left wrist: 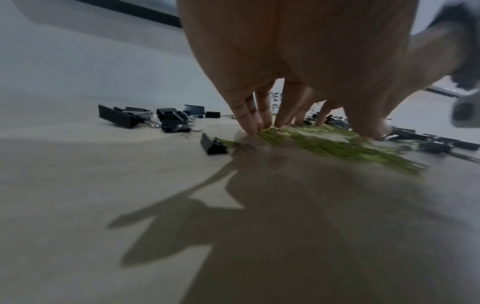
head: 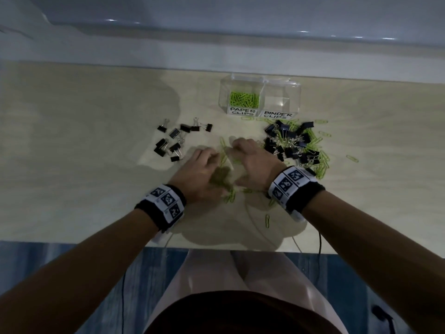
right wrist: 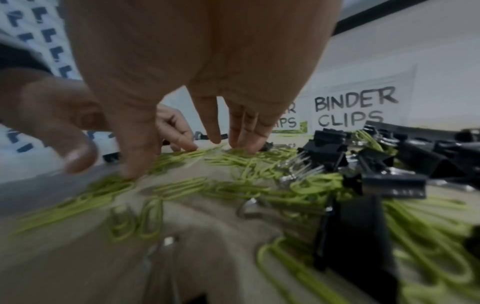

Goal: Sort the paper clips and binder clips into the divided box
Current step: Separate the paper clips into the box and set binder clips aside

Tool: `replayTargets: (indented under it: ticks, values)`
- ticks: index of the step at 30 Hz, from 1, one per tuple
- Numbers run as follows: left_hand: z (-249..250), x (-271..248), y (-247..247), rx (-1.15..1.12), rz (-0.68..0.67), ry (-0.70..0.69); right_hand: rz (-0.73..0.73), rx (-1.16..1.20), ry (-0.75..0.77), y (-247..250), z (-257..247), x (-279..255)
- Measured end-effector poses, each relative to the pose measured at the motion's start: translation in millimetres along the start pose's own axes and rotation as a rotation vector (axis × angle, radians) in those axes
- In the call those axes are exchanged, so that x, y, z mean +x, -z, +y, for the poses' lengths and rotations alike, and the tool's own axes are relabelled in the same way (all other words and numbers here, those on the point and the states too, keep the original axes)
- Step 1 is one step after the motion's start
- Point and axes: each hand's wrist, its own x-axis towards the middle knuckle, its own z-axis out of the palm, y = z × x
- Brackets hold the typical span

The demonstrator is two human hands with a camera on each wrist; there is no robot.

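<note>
- the left hand [head: 199, 174] sits palm-down on the pale wooden tabletop [head: 84, 145], its grip relaxed and fairly wide; the straight fingertips [left wrist: 250, 128] press on a loose heap of lime-green wire paper clips [head: 226, 174] and curl round nothing.
- the right hand [head: 255, 162] faces it across that heap, its grip likewise spread, fingers [right wrist: 213, 131] reaching down to touch the green clips and the thumb [right wrist: 75, 156] lifted just clear of the tabletop; it holds no clip that the views show.
- the green paper clips lie between the two grips and under both palms, with a few strays spilling toward the person's body; one lies alone nearer the tabletop edge [head: 267, 220].
- just outside the right grip lies a tangled pile of black metal binder clips with silver wire handles [head: 291, 143], mixed with more green paper clips.
- beyond the left grip, on its outer side, a smaller scatter of black binder clips [head: 173, 141] lies apart from any green ones.
- well past both grips stands the clear plastic divided box [head: 281, 92]; its compartment labelled "paper clips" holds a layer of green paper clips [head: 244, 98], and the one labelled "binder clips" [head: 278, 115] shows only its clear bottom.
- both wrists wear black bands with square printed markers [head: 166, 203].
</note>
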Motion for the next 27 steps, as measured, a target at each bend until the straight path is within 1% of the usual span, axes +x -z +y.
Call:
replayTargets:
  ticks: [2, 4, 6, 8, 10, 13, 15, 17, 19, 23, 25, 27]
  values:
    - [9, -4, -6, 0.060, -0.059, 0.047, -0.059, -0.099, 0.034, -1, -3, -2]
    - [13, -4, -9, 0.001, -0.030, 0.086, -0.054, -0.116, 0.059, -5, -3, -3]
    - [15, -3, -11, -0.125, 0.061, 0.081, 0.017, -0.038, 0.070, -8, -2, -4]
    - [14, 3, -11, -0.209, 0.119, 0.074, 0.135, 0.061, 0.075, -14, 0, -6]
    - [16, 12, -6, -0.238, 0.086, 0.107, 0.220, 0.098, 0.052, -22, 3, -7]
    - [19, 28, 2, -0.209, 0.045, 0.117, 0.310, 0.105, -0.009, -24, 3, -7]
    - [21, 36, 7, -0.182, 0.061, 0.106, 0.373, 0.160, -0.020, -19, 5, -7]
    - [20, 43, 12, -0.203, 0.085, 0.117, 0.424, 0.245, -0.032, -16, 10, -9]
    - [19, 48, 18, -0.260, 0.117, 0.143, 0.482, 0.382, -0.103, -15, 18, -11]
    - [21, 61, 37, -0.504, 0.262, 0.213, 0.569, 0.833, -0.420, -3, 31, -12]
    - [21, 74, 52, -0.594, 0.330, 0.241, 0.618, 0.983, -0.484, 16, 32, -9]
    - [20, 93, 69, -0.621, 0.411, 0.246, 0.669, 1.017, -0.491, 42, 34, 0]
